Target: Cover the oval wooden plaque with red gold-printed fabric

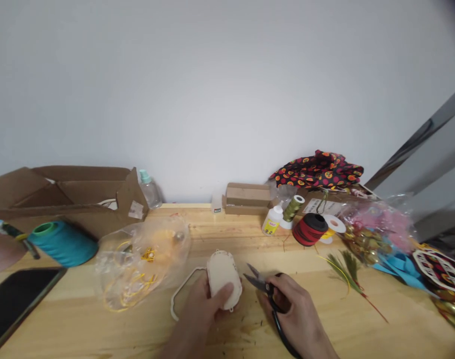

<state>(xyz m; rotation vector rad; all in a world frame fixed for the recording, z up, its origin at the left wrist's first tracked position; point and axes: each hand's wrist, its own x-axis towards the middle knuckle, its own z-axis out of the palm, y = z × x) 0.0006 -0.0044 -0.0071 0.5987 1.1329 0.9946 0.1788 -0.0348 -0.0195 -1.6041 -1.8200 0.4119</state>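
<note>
I see the left hand [207, 306] slant over the tabletop [384, 344], thumb uppermost, grip holding a cream oval piece [222, 273]; the right hand [297, 309] curls around black scissors [263, 285], 2 blades parted.

A gap runs between plastic bag [160, 249] and white bottle [273, 221], oval piece [222, 273] obstructing nearside

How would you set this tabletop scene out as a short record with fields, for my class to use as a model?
Left hand: the left hand grips a cream oval piece, thumb on its face
Right hand: the right hand holds black-handled scissors
Blades: parted, tips pointing toward the oval piece
Left side: dark phone, teal thread cone, cardboard box
Right side: white bottle with yellow label, red-and-black spool
Surface: light wooden tabletop
</note>
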